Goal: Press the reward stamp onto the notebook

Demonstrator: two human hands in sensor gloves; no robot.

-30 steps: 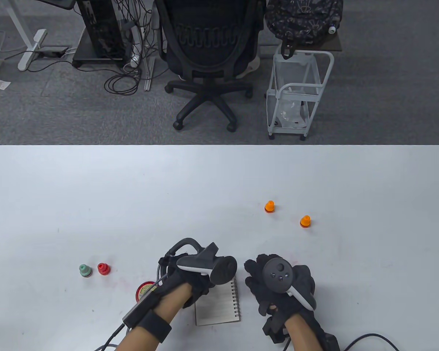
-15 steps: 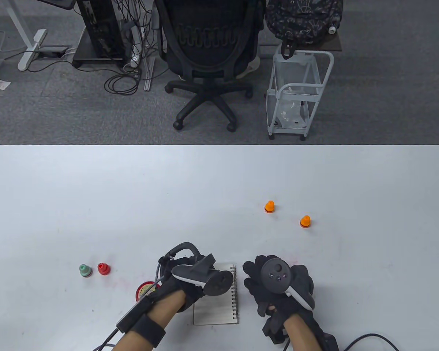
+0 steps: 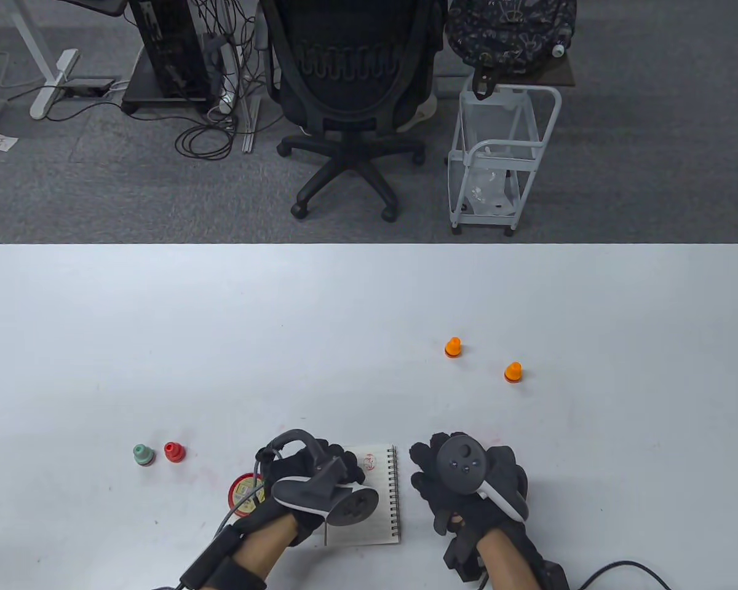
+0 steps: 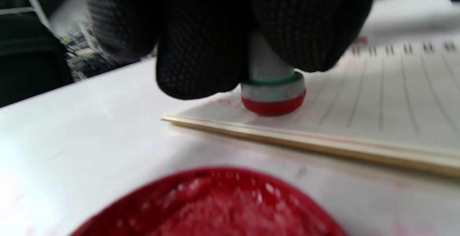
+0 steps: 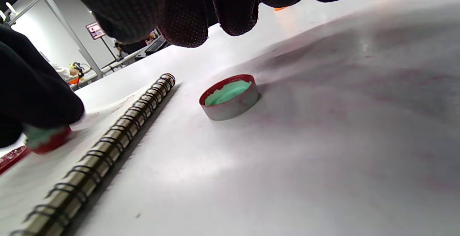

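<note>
The left hand [image 3: 310,476] pinches the reward stamp [image 4: 272,94] between its fingers [image 4: 201,45], and in the left wrist view the red face of the stamp sits on the lined page of the notebook [image 3: 378,516], near the page edge. The notebook lies open on the bench [image 3: 369,307] at about 6 o'clock in the table view, with its spiral binding [image 5: 107,146] on the right side.

A red round print [image 3: 369,460] already shows on the page at its 12 o'clock end, so at least one imprint seems to be done. The stamp now presses at a second place, lower on the page, and what is probably left is to lift it and put it down.

The right hand [image 3: 467,485] rests beside the notebook at 3 o'clock of it, fingers loosely spread and holding nothing. Under it, in the right wrist view, lies a small cap [image 5: 230,97] with a red rim and a green inside, apart from the binding.

The red ink pad [image 4: 212,207] stands at 9 o'clock of the notebook. Its lid [image 3: 245,491] carries a printed label, but the writing is too small to read. The print on the page cannot be read either.
</note>
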